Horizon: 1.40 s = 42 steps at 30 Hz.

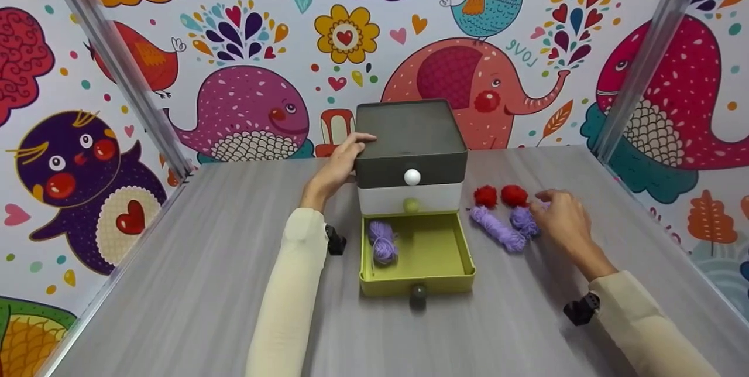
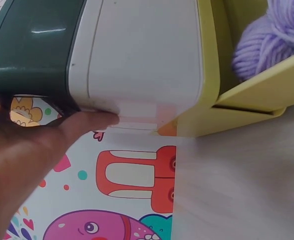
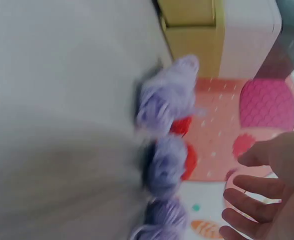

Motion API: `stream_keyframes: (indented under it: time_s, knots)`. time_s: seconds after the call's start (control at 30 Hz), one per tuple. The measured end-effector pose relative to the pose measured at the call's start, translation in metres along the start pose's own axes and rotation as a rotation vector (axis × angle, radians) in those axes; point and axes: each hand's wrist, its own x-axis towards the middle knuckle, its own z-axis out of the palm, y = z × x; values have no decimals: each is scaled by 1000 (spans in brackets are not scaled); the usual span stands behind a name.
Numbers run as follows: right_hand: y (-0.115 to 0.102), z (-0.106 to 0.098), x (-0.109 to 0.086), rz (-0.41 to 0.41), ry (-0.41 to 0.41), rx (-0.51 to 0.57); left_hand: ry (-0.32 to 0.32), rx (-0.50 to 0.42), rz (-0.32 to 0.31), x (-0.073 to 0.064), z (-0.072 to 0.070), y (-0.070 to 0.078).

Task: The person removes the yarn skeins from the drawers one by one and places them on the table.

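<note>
A small three-tier drawer box has a dark grey top tier point(image 1: 409, 131), a white middle drawer point(image 1: 380, 201) and an olive-green bottom drawer point(image 1: 433, 248) pulled out. Inside that bottom drawer lies a lavender yarn skein point(image 1: 383, 242). My left hand point(image 1: 339, 169) rests against the box's left side, fingers over the top edge and thumb point(image 2: 94, 120) extended along the side. Right of the box, my right hand point(image 1: 562, 219) hovers with spread, slightly bent fingers, holding nothing. Near it are a long lavender skein point(image 1: 497, 229), a bundled purple skein point(image 1: 522, 222) and another lavender skein, mostly hidden by the hand.
Two red yarn balls point(image 1: 485, 196) sit behind the purple skeins. The grey tabletop point(image 1: 234, 283) carries everything, and a wall printed with cartoon animals point(image 1: 251, 113) rises directly behind the box. Metal posts point(image 1: 643, 67) stand at the wall corners.
</note>
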Motion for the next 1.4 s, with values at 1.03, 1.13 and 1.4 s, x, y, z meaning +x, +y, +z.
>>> stream_keyframes:
  time_s: [1.03,1.13,1.4]
  knots:
    - [-123,62,-39,-344,-37,14,4,8,4,2,-1,-1]
    - [-134,68,-40,-357,-47,17,2,4,8,2,-1,-1]
    - [-158,86,-45,-371,-85,-6,-3,12,13,1,-1,0]
